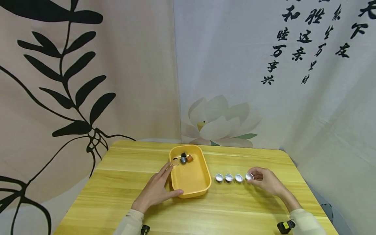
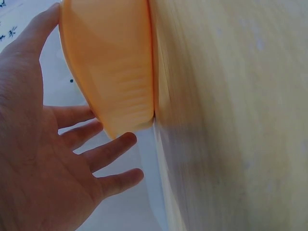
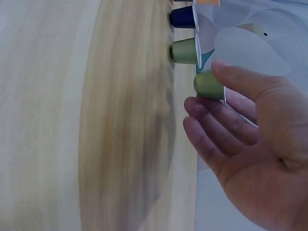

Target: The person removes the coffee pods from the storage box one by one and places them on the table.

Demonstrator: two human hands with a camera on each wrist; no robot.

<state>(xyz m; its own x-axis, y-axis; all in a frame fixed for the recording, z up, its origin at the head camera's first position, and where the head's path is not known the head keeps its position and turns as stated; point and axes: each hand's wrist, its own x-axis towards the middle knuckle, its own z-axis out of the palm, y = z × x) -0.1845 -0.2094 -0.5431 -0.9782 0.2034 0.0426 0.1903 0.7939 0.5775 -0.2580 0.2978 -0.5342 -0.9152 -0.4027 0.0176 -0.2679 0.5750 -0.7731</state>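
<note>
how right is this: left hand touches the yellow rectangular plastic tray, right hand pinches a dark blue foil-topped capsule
Colour is wrong: the foil-topped tapered capsule in the right hand is green, not dark blue, as the right wrist view shows.

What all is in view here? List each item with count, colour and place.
Table: one, yellow wood-grain, below hands
Tray: one, yellow-orange, on table
Capsules in tray: at least four, black, dark grey, orange-brown, tan, far end
Standing capsules: three, silver tops; one body green, one dark blue, one unclear; row right of tray
Held capsule: one, green, silver top, row's right end
Plant backdrop: one, beige, black print, behind left
Lotus backdrop: one, pale, black characters, behind right
Wrist devices: two, black, at cuffs
Sleeves: two, cream, forearms
Left hand: one, bare, at tray's left rim
Right hand: one, bare, pinching held capsule
</note>
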